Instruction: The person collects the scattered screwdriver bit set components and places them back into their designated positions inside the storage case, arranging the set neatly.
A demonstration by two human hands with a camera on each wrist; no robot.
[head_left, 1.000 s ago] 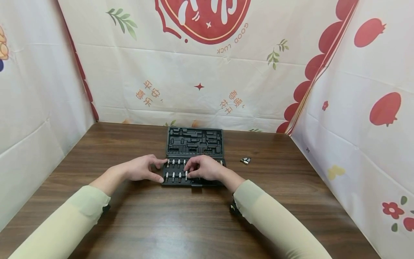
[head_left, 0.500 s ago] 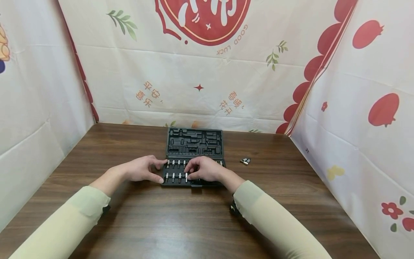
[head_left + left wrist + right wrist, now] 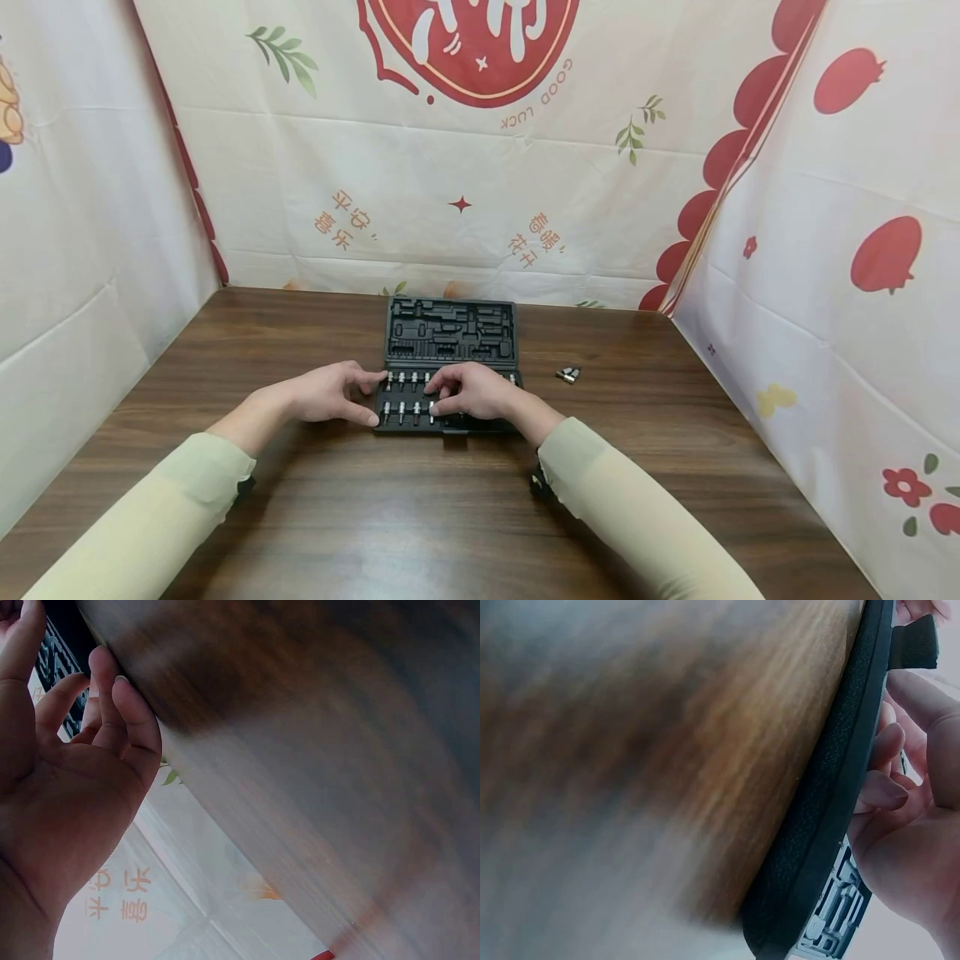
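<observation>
Leftmost, the person's left hand rested at the left edge of a black, rectangular, moulded plastic case, its grip wide, thumb at the near corner and forefinger farther up, with no small piece between them. The case lay open on the brown wood-grained desk, its recessed lid at the back. It was probably light and stiff and might slide if nudged, so the side rim seemed the place to steady it. Inside, small silver-headed metal bits sat in two rows, the front row beginning with three in plain view. Next to these came a slim silver metal bit, partly covered by the thumb of the right hand. That grip was narrow, its fingers bent; whether it pinched the bit or merely pressed on it, I could not tell. The bit looked hard, slick and sturdy, fairly heavy for its size, and best taken across its head between thumb and fingertip. Rightmost, a little cluster of loose shiny metal pieces lay on the desk, apart from the case, likely just as slippery.
</observation>
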